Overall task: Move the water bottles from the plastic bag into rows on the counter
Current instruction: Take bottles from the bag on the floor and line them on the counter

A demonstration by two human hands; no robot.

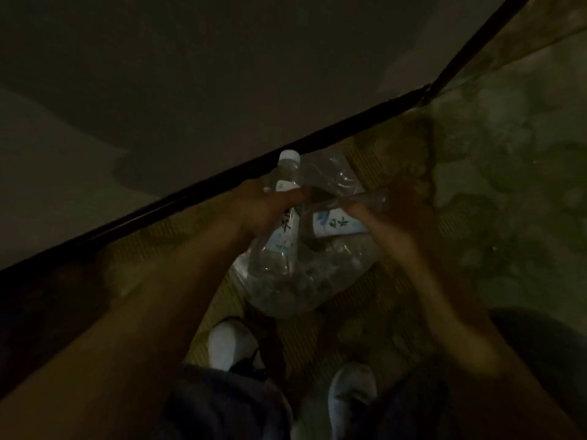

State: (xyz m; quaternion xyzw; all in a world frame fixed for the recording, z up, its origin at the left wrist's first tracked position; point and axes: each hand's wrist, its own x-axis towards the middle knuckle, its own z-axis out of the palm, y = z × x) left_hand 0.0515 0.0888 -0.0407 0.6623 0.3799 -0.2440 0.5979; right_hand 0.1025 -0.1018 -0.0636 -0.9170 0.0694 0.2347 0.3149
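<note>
The scene is dim. A clear plastic bag point(286, 287) hangs between my hands above the floor. My left hand point(263, 211) is wrapped around an upright water bottle point(286, 173) with a white cap and a white label; its lower part sits inside the bag. My right hand point(378, 214) pinches the bag's upper edge on the right side. A second bottle point(340, 225) with a white label lies crosswise inside the bag, just under my right hand. The counter point(158, 90) is the broad dark surface to the upper left, with nothing visible on it.
The counter's dark edge point(222, 179) runs diagonally from lower left to upper right, right behind the bag. My two feet in light shoes point(228, 344) stand on the mottled floor point(508, 185) below the bag. Floor extends to the right.
</note>
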